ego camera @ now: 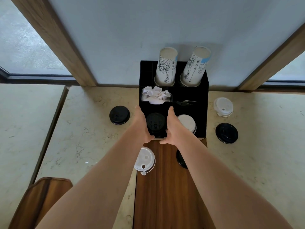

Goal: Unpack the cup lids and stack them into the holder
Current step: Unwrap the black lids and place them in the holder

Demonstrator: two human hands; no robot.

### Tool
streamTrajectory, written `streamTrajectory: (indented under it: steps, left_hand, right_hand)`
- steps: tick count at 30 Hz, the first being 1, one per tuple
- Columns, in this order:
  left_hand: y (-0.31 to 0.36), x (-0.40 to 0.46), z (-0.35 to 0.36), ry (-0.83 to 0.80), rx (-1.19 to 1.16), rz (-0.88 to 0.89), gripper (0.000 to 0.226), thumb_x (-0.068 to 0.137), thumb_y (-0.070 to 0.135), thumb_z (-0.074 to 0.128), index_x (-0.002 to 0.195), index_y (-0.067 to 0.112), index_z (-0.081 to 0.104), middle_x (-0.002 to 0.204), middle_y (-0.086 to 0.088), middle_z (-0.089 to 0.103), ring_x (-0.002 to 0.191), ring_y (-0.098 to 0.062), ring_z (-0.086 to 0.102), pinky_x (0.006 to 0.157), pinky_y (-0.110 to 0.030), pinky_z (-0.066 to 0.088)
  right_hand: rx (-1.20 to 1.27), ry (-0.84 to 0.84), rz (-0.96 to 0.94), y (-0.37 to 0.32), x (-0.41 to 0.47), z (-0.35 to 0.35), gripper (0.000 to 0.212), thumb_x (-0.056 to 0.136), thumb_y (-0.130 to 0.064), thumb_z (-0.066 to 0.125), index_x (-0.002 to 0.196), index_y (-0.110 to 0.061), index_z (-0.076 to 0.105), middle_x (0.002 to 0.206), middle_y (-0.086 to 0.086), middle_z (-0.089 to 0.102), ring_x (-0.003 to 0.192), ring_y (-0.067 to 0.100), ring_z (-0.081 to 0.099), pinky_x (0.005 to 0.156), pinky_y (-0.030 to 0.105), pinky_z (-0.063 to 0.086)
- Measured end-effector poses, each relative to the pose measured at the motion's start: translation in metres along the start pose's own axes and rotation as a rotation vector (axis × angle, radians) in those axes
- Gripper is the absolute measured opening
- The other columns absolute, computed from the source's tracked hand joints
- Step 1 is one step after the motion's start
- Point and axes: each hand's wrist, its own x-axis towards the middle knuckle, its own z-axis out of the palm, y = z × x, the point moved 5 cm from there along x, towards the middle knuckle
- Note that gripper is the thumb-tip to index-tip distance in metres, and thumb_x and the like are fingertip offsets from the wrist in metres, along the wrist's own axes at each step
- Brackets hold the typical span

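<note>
cup stacks [179, 66] block holder [202, 96] rear, front open (w/ lids)

We see black lids [155, 123] and white lids [187, 123] stacked in the black holder's [200, 113] front compartments — loose lids lie around it on the counter [85, 129].
</note>
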Motion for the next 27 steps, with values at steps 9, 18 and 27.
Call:
streamTrajectory:
  steps: [9, 18, 27]
  left_hand:
    - [0.000, -0.038, -0.007, 0.163, 0.337, 0.421, 0.060, 0.101, 0.061, 0.041, 0.148, 0.023, 0.044, 0.149, -0.007, 0.054, 0.135, -0.023, 0.053, 0.112, -0.044, 0.044]
    - [-0.084, -0.058, -0.136, 0.641, 0.269, 0.377, 0.016, 0.093, 0.002, 0.045, 0.103, 0.002, 0.058, 0.090, -0.010, 0.055, 0.079, -0.029, 0.053, 0.064, -0.036, 0.052]
    - [-0.084, -0.049, -0.129, 0.533, 0.049, 0.225, 0.030, 0.098, 0.043, 0.044, 0.091, 0.017, 0.057, 0.086, -0.005, 0.061, 0.081, -0.021, 0.056, 0.073, -0.037, 0.048]
  right_hand:
    - [-0.162, 0.063, -0.236, -0.001, -0.029, -0.003, 0.084, 0.093, -0.078, 0.035, 0.155, -0.022, 0.035, 0.157, 0.011, 0.041, 0.143, 0.033, 0.041, 0.111, 0.060, 0.040]
    - [-0.639, 0.166, -0.779, 0.102, -0.049, -0.024, 0.016, 0.103, -0.027, 0.052, 0.117, -0.034, 0.057, 0.105, -0.020, 0.064, 0.097, -0.004, 0.062, 0.078, 0.015, 0.048]
    - [-0.510, 0.113, -0.427, 0.117, -0.028, -0.009, 0.051, 0.100, -0.013, 0.046, 0.151, -0.015, 0.044, 0.144, 0.002, 0.054, 0.132, 0.019, 0.049, 0.104, 0.029, 0.040]
